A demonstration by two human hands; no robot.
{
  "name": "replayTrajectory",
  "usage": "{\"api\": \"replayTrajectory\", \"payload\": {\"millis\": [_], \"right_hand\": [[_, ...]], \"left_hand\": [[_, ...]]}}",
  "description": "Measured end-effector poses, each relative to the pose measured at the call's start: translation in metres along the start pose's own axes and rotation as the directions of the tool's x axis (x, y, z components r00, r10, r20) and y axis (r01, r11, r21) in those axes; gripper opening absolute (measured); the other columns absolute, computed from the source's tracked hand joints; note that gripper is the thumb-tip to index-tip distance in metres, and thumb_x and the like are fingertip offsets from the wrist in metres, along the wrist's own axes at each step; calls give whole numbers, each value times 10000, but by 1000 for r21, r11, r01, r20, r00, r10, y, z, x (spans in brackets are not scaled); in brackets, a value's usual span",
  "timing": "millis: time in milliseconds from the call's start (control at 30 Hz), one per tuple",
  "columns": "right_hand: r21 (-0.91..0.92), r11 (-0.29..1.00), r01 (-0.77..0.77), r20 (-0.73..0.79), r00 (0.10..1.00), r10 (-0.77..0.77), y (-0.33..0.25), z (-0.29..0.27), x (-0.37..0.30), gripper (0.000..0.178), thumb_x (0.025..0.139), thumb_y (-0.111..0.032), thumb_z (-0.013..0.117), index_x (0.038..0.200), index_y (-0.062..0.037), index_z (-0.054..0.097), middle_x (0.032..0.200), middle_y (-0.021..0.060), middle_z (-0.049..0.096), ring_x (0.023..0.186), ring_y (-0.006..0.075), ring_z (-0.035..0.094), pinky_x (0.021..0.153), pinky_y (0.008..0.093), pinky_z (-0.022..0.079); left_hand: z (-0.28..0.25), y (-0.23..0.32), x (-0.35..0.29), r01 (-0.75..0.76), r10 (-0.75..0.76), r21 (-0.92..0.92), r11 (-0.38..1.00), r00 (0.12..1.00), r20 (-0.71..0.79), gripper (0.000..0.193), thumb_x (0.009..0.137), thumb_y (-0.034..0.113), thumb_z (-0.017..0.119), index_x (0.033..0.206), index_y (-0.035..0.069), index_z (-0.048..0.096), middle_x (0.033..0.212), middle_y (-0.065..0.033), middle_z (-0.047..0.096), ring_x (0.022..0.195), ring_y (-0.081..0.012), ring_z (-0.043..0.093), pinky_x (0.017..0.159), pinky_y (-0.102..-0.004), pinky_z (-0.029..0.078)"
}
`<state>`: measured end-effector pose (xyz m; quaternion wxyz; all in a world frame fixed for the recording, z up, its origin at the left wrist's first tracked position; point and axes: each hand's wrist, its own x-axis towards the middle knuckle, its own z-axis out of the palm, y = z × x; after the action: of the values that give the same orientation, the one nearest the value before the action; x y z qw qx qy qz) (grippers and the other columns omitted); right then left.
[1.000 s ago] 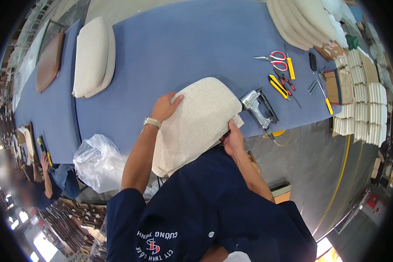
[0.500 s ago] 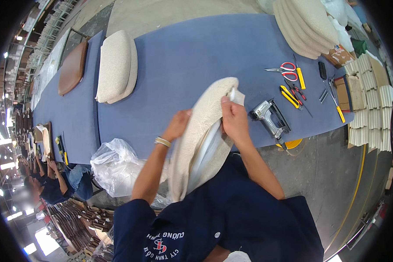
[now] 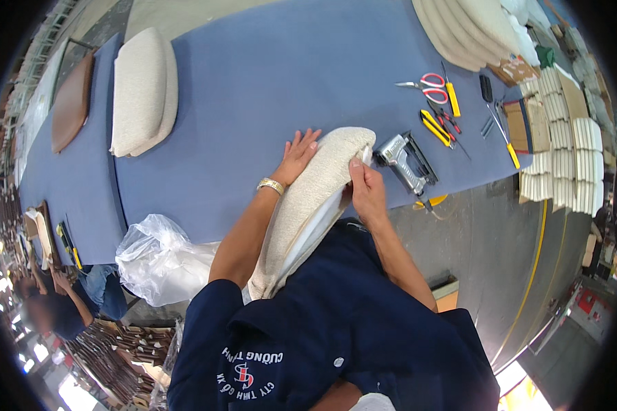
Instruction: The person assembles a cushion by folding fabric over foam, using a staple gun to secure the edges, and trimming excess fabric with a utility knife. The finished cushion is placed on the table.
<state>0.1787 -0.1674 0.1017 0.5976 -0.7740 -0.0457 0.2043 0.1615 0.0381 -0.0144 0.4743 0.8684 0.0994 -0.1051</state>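
We are holding a tilted cream cushion [image 3: 315, 185] in the middle of the frame. Our right hand [image 3: 369, 192] is pinching its edge near the top. Our left hand [image 3: 297, 159] is resting open against its left side, fingers spreading. A silver staple gun [image 3: 406, 168] is lying just right of the cushion on the blue table [image 3: 253, 89]. Red-handled scissors [image 3: 432, 80] are lying at the upper right.
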Motion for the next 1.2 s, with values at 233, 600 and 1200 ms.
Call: {"api": "replayTrajectory", "payload": {"millis": [233,600,1200], "right_hand": [[326,944,46,-45,998,-33,23,14,-13,471,1124,-370,475,838,-29,628,711,-11,572,663,88,523,618,273,428],[600,793,-104,77,994,71,40,8,-5,490,1098,-391,507,800,-23,633,742,16,613,677,104,536,633,294,433],[-766,642,-26,-82,995,-58,106,-144,49,731,802,-70,799,1461,-62,484,1239,209,631,1118,407,603,983,485,484]], "left_hand": [[4,35,-7,206,87,-640,740,914,396,648,1132,472,324,1667,124,212,1709,-90,245,1540,-219,288,1236,-357,305],[-34,113,-36,-13,122,-301,954,930,346,720,1111,393,442,1660,35,144,1723,-207,168,1597,-311,167,1263,-391,203],[-13,154,-55,-41,11,342,939,996,87,699,1035,364,576,1597,47,307,1595,-232,424,1413,-446,478,1074,-498,507]]}}
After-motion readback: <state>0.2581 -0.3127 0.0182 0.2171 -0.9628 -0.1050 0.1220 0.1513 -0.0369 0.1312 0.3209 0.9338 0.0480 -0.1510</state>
